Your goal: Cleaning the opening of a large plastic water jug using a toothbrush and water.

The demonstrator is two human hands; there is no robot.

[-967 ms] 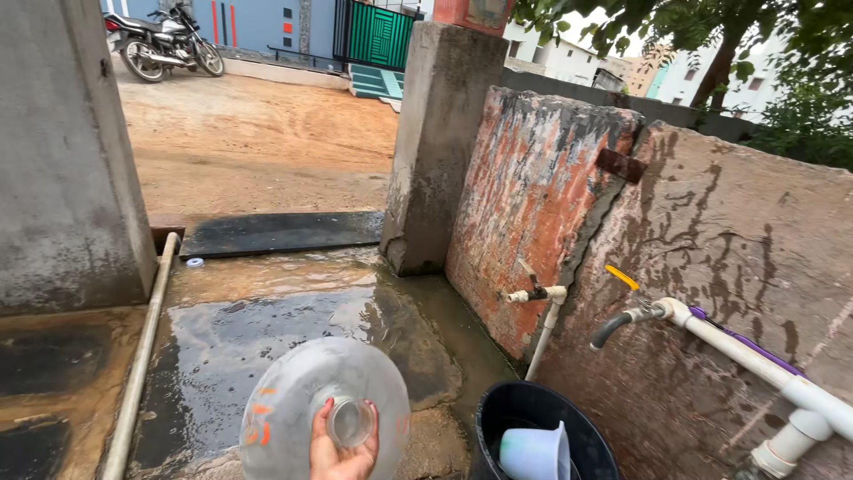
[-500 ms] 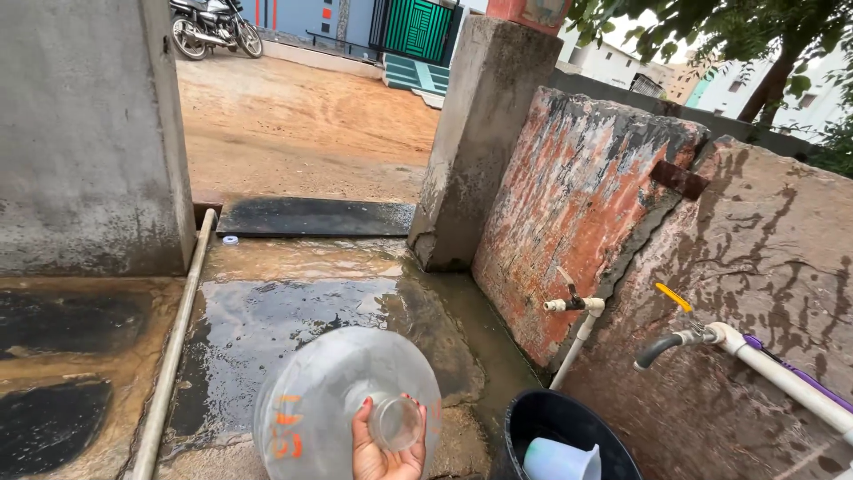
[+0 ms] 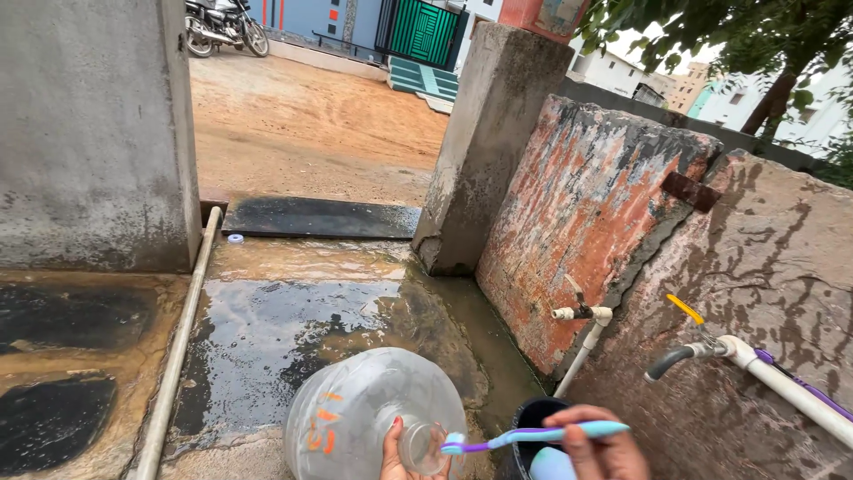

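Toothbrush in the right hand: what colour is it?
Light blue and purple toothbrush, blue bristle head; clearest in the head view.

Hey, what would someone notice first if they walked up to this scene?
Bottom centre, the left hand holds a big clear plastic water jug by its neck, while the right hand points a blue-and-purple toothbrush at its mouth. To the right, a white tap pipe with a yellow handle juts from the stained wall.

The wet concrete floor (image 3: 293,311) carries a white pipe (image 3: 182,338) along its left side, a small bottle cap (image 3: 235,238) near the wall, a black slab (image 3: 320,218) at the threshold, and a black bucket (image 3: 531,418) by the wall.
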